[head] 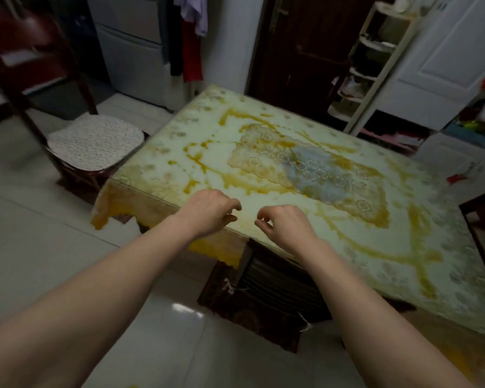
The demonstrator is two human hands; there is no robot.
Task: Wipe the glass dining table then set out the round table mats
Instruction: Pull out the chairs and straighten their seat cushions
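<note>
Both of your hands hover over the near edge of the glass table: left hand and right hand, fingers loosely curled, holding nothing. 1 cushioned chair stands far left.

I see a rectangular glass worktop laid over a pale green cloth with amber-yellow stains and a scalloped lace panel at its middle. The cloth's fringed edge hangs over the near corner. The worktop stands on a glossy pale tiled floor, with a dark patterned rug under its near side.
</note>
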